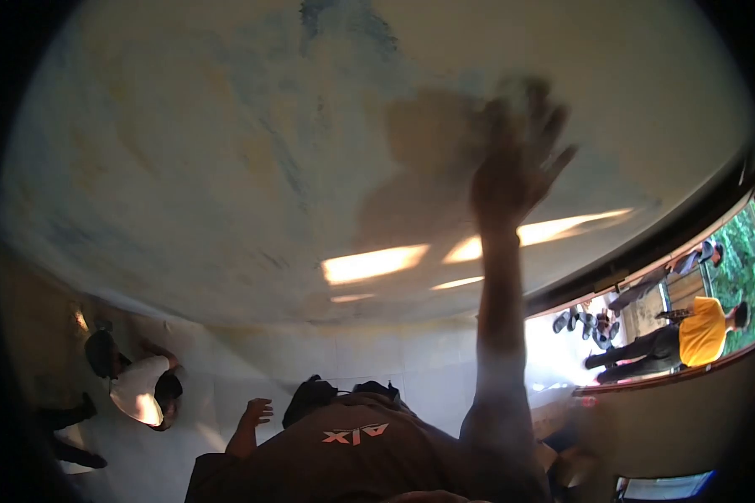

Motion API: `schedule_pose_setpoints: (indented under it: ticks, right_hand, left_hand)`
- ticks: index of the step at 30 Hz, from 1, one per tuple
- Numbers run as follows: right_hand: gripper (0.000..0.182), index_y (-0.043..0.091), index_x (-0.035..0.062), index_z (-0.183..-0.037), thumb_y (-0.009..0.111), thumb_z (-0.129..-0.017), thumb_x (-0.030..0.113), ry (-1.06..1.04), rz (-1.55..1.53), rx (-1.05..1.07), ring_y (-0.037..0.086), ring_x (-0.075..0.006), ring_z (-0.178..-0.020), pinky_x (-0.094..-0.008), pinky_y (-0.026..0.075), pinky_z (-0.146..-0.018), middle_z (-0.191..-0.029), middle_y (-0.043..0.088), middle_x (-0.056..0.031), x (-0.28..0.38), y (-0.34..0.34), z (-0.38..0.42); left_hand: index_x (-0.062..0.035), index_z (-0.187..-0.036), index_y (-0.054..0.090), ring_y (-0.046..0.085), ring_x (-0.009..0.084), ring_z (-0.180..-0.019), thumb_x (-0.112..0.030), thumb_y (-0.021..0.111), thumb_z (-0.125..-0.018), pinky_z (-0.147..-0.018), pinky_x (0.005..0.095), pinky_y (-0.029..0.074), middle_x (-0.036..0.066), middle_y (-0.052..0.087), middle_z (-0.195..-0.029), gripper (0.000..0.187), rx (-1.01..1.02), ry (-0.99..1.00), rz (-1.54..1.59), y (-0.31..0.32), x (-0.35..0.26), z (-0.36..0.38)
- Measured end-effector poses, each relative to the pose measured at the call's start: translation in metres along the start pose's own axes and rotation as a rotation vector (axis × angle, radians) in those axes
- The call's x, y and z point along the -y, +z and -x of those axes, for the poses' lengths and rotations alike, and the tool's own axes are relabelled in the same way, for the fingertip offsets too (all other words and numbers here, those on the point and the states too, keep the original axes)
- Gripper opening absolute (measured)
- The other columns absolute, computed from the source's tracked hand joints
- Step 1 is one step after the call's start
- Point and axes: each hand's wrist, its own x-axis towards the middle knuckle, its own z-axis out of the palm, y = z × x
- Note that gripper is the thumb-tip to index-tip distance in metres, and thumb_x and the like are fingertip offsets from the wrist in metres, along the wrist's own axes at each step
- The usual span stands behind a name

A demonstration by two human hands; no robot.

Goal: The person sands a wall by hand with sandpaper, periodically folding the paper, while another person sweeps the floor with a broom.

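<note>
My right hand is raised on an outstretched arm against a large pale wall with bluish and yellowish smudges. Its fingers are spread and blurred by motion; I make out no object in it, and the palm side is hidden. A dark shadow lies on the wall just left of this hand. Low beside my dark shirt, my left hand hangs with loosely bent fingers a little apart and nothing visible in it. Bright sunlit patches cross the lower wall near my right forearm.
A person in a white top bends low at the left on the pale floor. Through a doorway at the right, a person in a yellow shirt and another person stand outside. Several shoes lie by the threshold.
</note>
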Motion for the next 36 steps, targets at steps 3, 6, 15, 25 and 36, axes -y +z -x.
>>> schedule_pose_setpoints:
  ticks: [3,6,15,25,36]
  right_hand:
    - [0.042,0.045,0.0132,-0.136,0.031,-0.099,0.028,0.062,-0.110,-0.082,0.023,-0.0337,-0.140,-0.0592,0.012,-0.110,-0.143,0.041,-0.0106,-0.013,0.000,-0.013]
    - [0.042,0.043,0.0175,-0.138,0.028,-0.099,0.025,0.179,0.065,0.287,0.020,-0.0326,-0.141,-0.0567,0.013,-0.111,-0.147,0.035,-0.0078,-0.017,0.016,0.094]
    - [0.037,0.051,0.0188,-0.131,0.035,-0.098,0.027,0.073,0.036,0.164,0.033,-0.0299,-0.136,-0.0517,0.003,-0.113,-0.140,0.047,-0.0042,-0.025,0.007,0.070]
    - [0.036,0.053,0.0109,-0.129,0.043,-0.097,0.024,0.069,-0.082,0.057,0.037,-0.0309,-0.134,-0.0547,0.011,-0.111,-0.135,0.052,-0.0056,-0.035,0.021,0.084]
    - [0.036,0.051,0.0135,-0.131,0.041,-0.098,0.025,0.047,-0.027,0.061,0.035,-0.0282,-0.135,-0.0584,0.018,-0.108,-0.139,0.048,-0.0043,-0.043,0.013,0.069]
  left_hand:
    - [-0.0131,-0.111,0.057,0.062,0.0267,-0.089,-0.034,0.064,-0.083,-0.078,0.0476,0.048,0.010,0.061,-0.099,0.035,0.041,0.042,-0.028,0.019,-0.006,-0.001]
    - [-0.0128,-0.110,0.056,0.062,0.0264,-0.087,-0.035,0.067,-0.081,-0.075,0.0473,0.048,0.010,0.061,-0.098,0.038,0.062,0.128,-0.035,0.028,-0.025,0.001]
    - [-0.0123,-0.112,0.057,0.062,0.0247,-0.085,-0.040,0.070,-0.079,-0.072,0.0444,0.048,0.010,0.063,-0.099,0.045,0.037,0.110,-0.218,0.084,-0.036,-0.013]
    - [-0.0124,-0.108,0.058,0.062,0.0245,-0.084,-0.034,0.066,-0.082,-0.071,0.0446,0.048,0.009,0.062,-0.098,0.035,-0.003,0.095,-0.175,0.098,-0.011,-0.010]
    - [-0.0107,-0.112,0.059,0.059,0.0286,-0.092,-0.026,0.059,-0.086,-0.080,0.0508,0.045,0.014,0.062,-0.104,0.030,0.092,-0.011,-0.125,0.117,0.016,-0.006]
